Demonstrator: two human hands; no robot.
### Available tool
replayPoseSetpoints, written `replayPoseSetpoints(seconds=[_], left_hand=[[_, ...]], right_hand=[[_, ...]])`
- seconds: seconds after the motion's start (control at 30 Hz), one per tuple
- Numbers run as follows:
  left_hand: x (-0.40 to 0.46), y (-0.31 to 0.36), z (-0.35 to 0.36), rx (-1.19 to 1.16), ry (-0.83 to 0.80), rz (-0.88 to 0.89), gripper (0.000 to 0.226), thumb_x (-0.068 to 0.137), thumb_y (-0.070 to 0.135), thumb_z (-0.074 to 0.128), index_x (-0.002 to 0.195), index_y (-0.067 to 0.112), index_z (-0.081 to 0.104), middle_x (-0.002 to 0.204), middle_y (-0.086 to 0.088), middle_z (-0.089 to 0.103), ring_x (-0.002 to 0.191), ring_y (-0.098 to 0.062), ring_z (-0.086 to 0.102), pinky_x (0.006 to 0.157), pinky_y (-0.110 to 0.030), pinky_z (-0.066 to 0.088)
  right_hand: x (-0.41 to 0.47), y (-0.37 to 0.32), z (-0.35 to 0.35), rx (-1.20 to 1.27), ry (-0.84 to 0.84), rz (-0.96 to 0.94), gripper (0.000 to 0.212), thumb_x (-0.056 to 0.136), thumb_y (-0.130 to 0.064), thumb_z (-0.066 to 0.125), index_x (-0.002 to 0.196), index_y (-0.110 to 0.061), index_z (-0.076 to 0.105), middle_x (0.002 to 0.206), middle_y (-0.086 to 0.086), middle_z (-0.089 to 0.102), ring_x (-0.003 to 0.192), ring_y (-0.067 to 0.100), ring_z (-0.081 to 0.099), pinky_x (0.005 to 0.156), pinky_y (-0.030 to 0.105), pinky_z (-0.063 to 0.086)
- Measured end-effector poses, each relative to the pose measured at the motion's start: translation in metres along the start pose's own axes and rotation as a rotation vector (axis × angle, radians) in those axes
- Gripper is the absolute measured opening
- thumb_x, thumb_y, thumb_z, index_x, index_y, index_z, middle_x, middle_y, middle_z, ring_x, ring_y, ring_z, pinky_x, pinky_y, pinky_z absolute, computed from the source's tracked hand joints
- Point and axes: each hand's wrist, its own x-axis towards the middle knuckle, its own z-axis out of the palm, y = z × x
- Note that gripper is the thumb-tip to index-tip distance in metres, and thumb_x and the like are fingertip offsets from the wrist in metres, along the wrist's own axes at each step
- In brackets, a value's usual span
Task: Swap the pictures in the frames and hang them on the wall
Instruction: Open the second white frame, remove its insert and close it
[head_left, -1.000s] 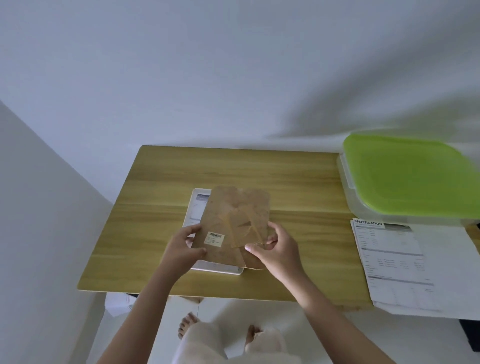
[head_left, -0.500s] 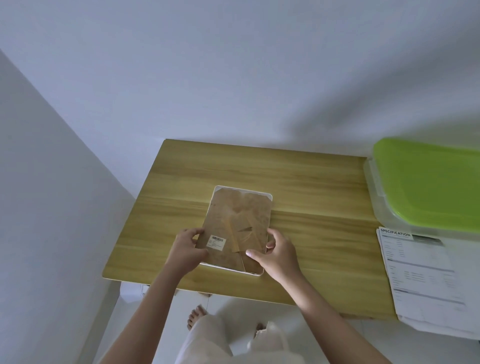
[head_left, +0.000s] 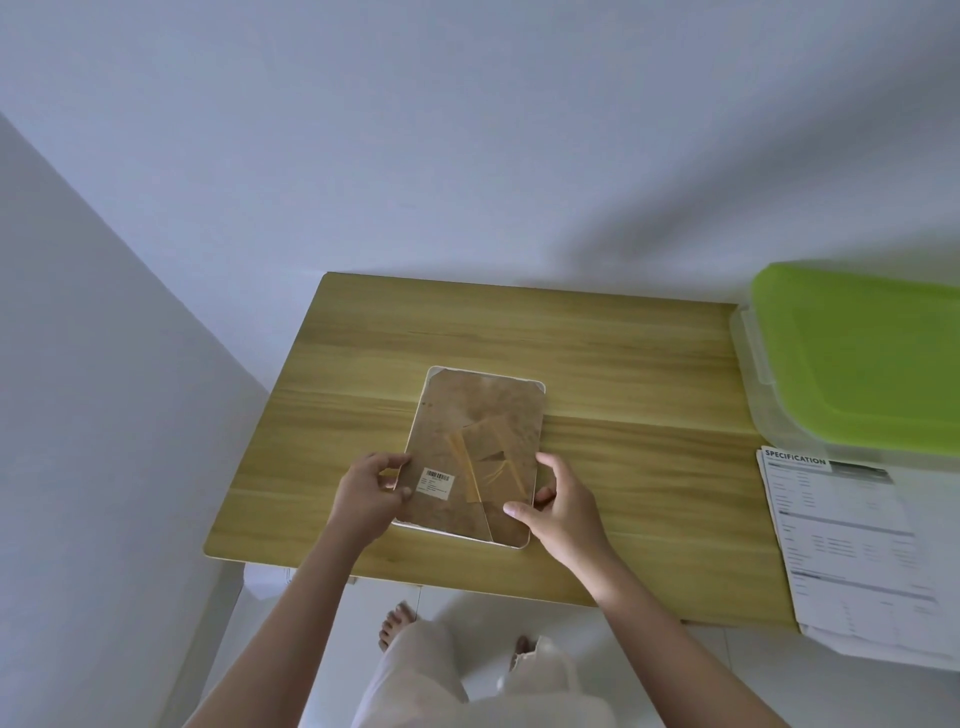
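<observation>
A white picture frame (head_left: 429, 378) lies face down on the wooden table (head_left: 597, 364). Its brown backing board (head_left: 483, 415) with a barcode sticker (head_left: 437, 483) and a folded stand sits squarely inside it. My left hand (head_left: 366, 493) grips the frame's lower left edge, thumb on the board. My right hand (head_left: 558, 504) holds the lower right edge, thumb tip resting on the board near the corner. No picture is visible; the board covers the frame's inside.
A clear plastic box with a green lid (head_left: 862, 358) stands at the table's right end. Printed specification sheets (head_left: 852, 540) lie in front of it, overhanging the near edge. White walls rise behind and to the left. My legs and feet (head_left: 400, 623) show below the table.
The backing board, earlier askew over the frame with the frame's left side showing, now lies lined up inside it. Both hands shifted to the frame's lower edges. The camera view moved left.
</observation>
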Motion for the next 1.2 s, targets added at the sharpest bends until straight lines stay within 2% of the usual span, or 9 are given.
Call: replayPoseSetpoints(seconds=[0.23,0.37,0.47,0.53,0.6,0.67,0.77,1.03,1.2], left_hand=[[0.003,-0.009,-0.005,0.015,-0.06,0.066,0.044,0.075,0.002,0.073,0.114,0.02,0.066,0.1,0.008,0.059,0.087,-0.025,0.06,0.084,-0.036,0.053],[0.0,-0.012,-0.005,-0.02,-0.062,0.112,0.044,0.075,-0.003,0.071,0.114,0.016,0.065,0.1,0.007,0.057,0.071,-0.011,0.051,0.069,-0.01,0.046],[-0.002,-0.015,-0.002,-0.012,-0.044,0.149,0.046,0.075,-0.005,0.071,0.115,0.017,0.065,0.1,0.008,0.055,0.066,-0.001,0.049,0.067,-0.005,0.043],[-0.002,-0.017,-0.001,-0.001,-0.038,0.162,0.047,0.075,-0.004,0.07,0.116,0.018,0.064,0.1,0.009,0.054,0.067,0.0,0.049,0.067,-0.005,0.042],[-0.002,-0.018,0.0,0.008,-0.031,0.174,0.047,0.076,-0.005,0.07,0.116,0.017,0.064,0.1,0.011,0.053,0.068,-0.004,0.049,0.068,-0.006,0.043],[-0.003,-0.019,0.0,0.012,-0.025,0.188,0.047,0.076,-0.005,0.069,0.117,0.016,0.064,0.1,0.011,0.053,0.068,-0.005,0.048,0.068,-0.006,0.043],[-0.003,-0.021,0.001,0.02,-0.021,0.202,0.046,0.076,-0.005,0.068,0.117,0.016,0.063,0.102,0.01,0.054,0.069,-0.002,0.049,0.068,-0.006,0.042],[-0.003,-0.019,0.0,0.019,-0.014,0.192,0.045,0.076,-0.004,0.069,0.114,0.019,0.064,0.103,0.011,0.054,0.069,0.0,0.049,0.066,-0.006,0.043],[-0.004,-0.011,0.0,-0.043,0.001,0.106,0.046,0.075,-0.01,0.065,0.106,0.025,0.065,0.098,0.01,0.056,0.067,-0.008,0.052,0.07,-0.019,0.046]], right_hand=[[0.005,0.0,-0.003,-0.094,-0.046,-0.06,0.079,0.07,-0.035,0.08,0.136,-0.026,0.038,0.082,-0.003,0.053,0.077,0.015,0.054,0.068,0.023,0.04],[0.011,-0.002,-0.004,-0.135,-0.083,-0.069,0.083,0.072,-0.031,0.08,0.14,-0.024,0.033,0.075,-0.002,0.05,0.072,0.016,0.051,0.066,0.026,0.038],[0.013,0.0,-0.004,-0.153,-0.108,-0.062,0.086,0.073,-0.032,0.079,0.142,-0.022,0.029,0.08,-0.005,0.046,0.078,0.015,0.047,0.07,0.026,0.037],[0.014,-0.003,-0.006,-0.182,-0.143,-0.056,0.094,0.073,-0.033,0.079,0.147,-0.022,0.02,0.082,-0.011,0.047,0.086,0.015,0.048,0.076,0.026,0.038],[0.018,-0.012,-0.011,-0.225,-0.201,-0.03,0.108,0.072,-0.033,0.08,0.15,-0.028,0.006,0.11,-0.006,0.06,0.096,0.02,0.056,0.084,0.028,0.043],[0.025,-0.024,-0.019,-0.294,-0.279,0.028,0.122,0.067,-0.034,0.083,0.149,-0.036,-0.007,0.125,0.004,0.06,0.082,0.022,0.062,0.071,0.03,0.051],[0.038,-0.046,-0.032,-0.403,-0.392,0.082,0.14,0.056,-0.035,0.09,0.144,-0.043,-0.02,0.113,0.005,0.064,0.062,0.021,0.066,0.049,0.029,0.053],[0.046,-0.061,-0.036,-0.42,-0.424,0.107,0.141,0.056,-0.025,0.091,0.145,-0.043,-0.017,0.13,0.011,0.056,0.066,0.023,0.071,0.066,0.041,0.06],[0.042,-0.061,-0.03,-0.199,-0.403,0.173,0.136,0.059,-0.007,0.089,0.146,-0.046,-0.008,0.155,0.006,0.021,0.082,0.022,0.061,0.071,0.039,0.059]])
